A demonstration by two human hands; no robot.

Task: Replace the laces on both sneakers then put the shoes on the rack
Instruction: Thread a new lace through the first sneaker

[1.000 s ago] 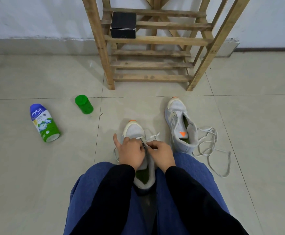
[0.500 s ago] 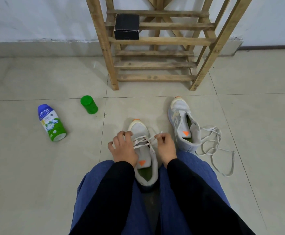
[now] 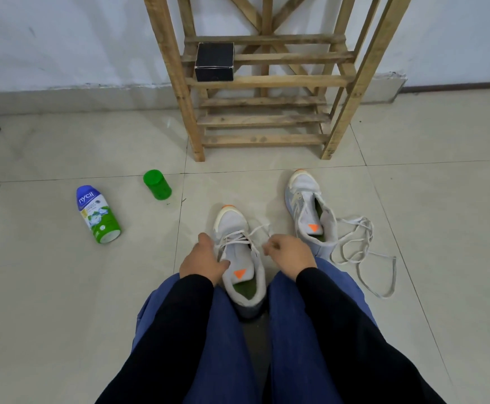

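My left hand (image 3: 201,260) is gripping the side of the near sneaker (image 3: 232,221) between my knees. My right hand (image 3: 289,253) is pinching its lace (image 3: 235,236). The other sneaker (image 3: 305,199) is lying just beyond, its loose lace (image 3: 351,219) trailing beside it, before the rack (image 3: 267,139).
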